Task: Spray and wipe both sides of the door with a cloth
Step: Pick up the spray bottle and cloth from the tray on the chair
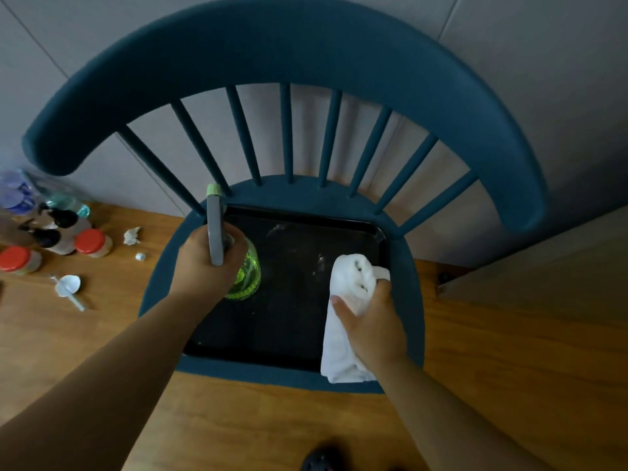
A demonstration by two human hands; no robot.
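Head view: left grip (pixel 204 263) clamped round the green spray bottle (pixel 245 277) above the black tray (pixel 292 317) on the blue chair (pixel 282 45); right grip (pixel 372 321) bunches the white cloth (pixel 350 294) over the tray's right edge.

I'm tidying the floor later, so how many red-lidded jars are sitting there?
2. One red-lidded jar stands on the floor left of the chair; the other jar is at the left edge. Others may lie out of view.
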